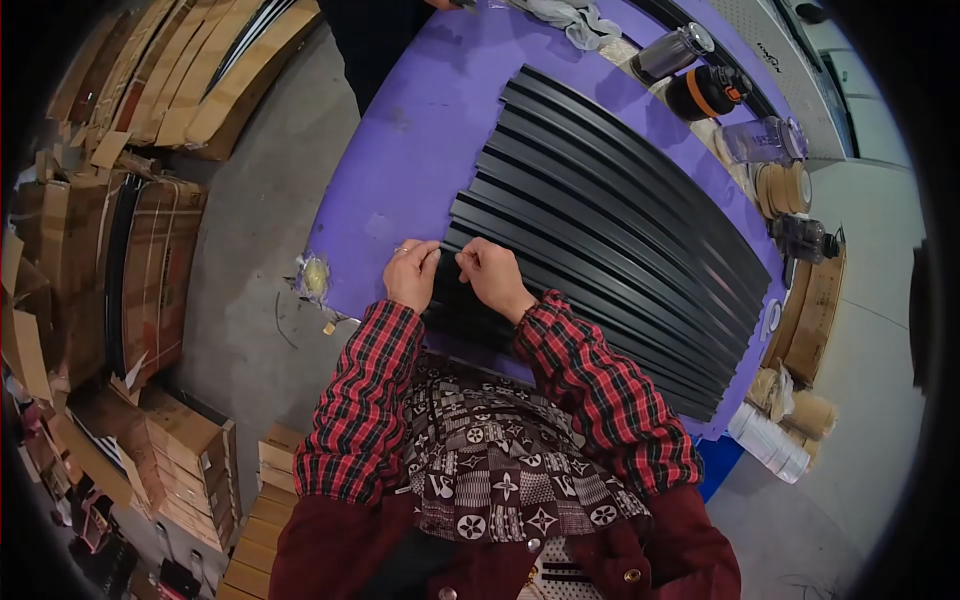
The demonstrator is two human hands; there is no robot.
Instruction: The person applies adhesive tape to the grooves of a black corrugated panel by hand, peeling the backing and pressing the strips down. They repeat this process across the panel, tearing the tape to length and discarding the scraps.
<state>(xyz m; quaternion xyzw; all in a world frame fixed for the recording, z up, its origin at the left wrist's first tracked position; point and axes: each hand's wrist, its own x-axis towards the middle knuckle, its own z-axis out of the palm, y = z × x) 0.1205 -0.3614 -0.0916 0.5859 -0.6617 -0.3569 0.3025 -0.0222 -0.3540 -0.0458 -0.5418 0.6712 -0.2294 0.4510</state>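
Long black strips [610,230] with ridged profiles lie side by side on a purple-covered table [370,190], their left ends forming a stepped row. At the near left ends of these strips, my left hand [411,274] is closed, thumb and fingers pinched together. A short way to its right, my right hand [492,275] is curled over the strips, thumb against the bent forefinger. Whatever is between the fingertips of either hand is too small or hidden to make out. Both wrists rest close above the nearest strips.
Bottles, including a black one with an orange band [705,93], and tape rolls [783,190] line the far right edge. A clump of tape [313,277] sticks to the left corner. Cardboard boxes [165,270] are stacked at left. Another person's dark-clothed leg [375,45] shows at the top.
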